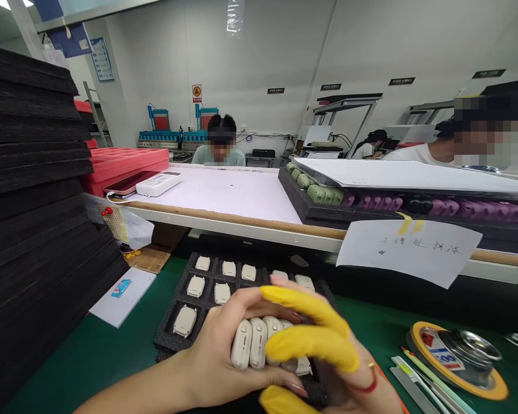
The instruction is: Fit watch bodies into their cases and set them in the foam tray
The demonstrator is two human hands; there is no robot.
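Over the black foam tray (167, 325), the left hand (211, 356) grips a row of cream watch casings (242, 344); the right hand (354, 374) curls yellow-covered fingers around its end. Uneven squeezing could pop one loose — scuffing casings in the tray below.

"What are the 4 held casings (243, 344) like?"
"Smooth, pale plastic, softly matt. The 3 yellow finger covers (313, 345) look rubbery, matt and creased."
"And the compartment tray (166, 329)?"
"Rough, matt black foam, like the tall stack (30, 201)."
"The round can top (477, 343)?"
"Smooth, glossy metal."
"That hanging note (408, 250)?"
"Thin matt paper. The green tabletop (107, 362) looks smooth, with a dull sheen."
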